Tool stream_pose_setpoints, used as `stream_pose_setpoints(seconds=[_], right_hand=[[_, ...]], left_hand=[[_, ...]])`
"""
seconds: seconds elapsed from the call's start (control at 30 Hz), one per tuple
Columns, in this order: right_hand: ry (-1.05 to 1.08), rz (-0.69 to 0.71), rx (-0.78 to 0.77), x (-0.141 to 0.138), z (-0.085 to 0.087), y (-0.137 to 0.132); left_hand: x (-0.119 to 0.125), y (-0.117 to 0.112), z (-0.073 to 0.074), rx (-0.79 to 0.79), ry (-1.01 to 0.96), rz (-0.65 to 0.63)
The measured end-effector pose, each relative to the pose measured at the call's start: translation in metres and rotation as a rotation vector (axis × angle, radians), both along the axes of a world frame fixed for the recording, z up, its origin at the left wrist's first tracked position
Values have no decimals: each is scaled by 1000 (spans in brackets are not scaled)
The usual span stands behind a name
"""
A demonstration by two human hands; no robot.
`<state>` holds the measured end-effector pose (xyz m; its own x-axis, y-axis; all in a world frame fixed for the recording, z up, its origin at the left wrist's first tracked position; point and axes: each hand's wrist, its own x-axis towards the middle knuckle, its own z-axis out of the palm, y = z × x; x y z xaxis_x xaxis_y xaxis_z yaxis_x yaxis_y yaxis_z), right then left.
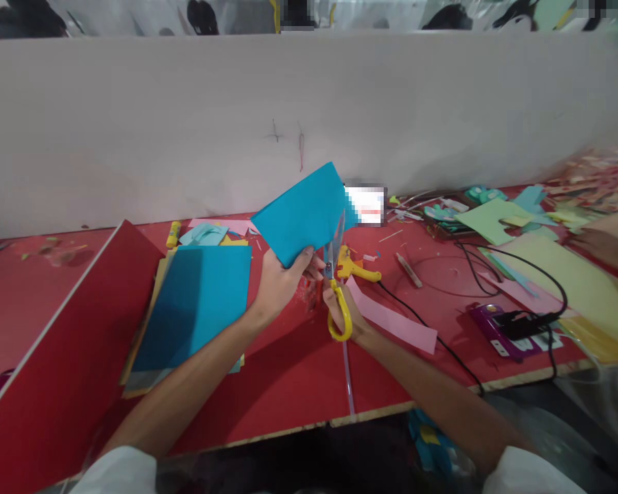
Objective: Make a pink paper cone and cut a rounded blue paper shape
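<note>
My left hand grips the lower edge of a blue sheet of paper, raised and tilted above the table, thumb on its face. In my right hand are scissors with yellow handles. Their blades point up at the right side of the blue sheet; I cannot tell whether they are through the paper. A stack of blue paper lies left of my left hand. Beside the scissors rest a yellow glue gun and a pink paper strip.
A red upright divider stands at left, near a yellow glue stick. A purple power strip with black cables sits at right. Another person's hand reaches over pale yellow paper. Paper scraps pile at the far right.
</note>
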<state>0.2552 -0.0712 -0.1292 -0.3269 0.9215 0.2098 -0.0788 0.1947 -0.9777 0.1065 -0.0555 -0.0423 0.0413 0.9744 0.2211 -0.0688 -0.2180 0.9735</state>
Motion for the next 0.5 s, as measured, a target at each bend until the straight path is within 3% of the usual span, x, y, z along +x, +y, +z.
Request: stream_pose_setpoints(seconds=[0.3, 0.5], right_hand=[[-110, -60, 124, 1, 12, -3], [-137, -66, 141, 2, -2, 0]], left_hand=[[3, -1, -3, -16, -47, -22], [2, -1, 1, -15, -32, -15]])
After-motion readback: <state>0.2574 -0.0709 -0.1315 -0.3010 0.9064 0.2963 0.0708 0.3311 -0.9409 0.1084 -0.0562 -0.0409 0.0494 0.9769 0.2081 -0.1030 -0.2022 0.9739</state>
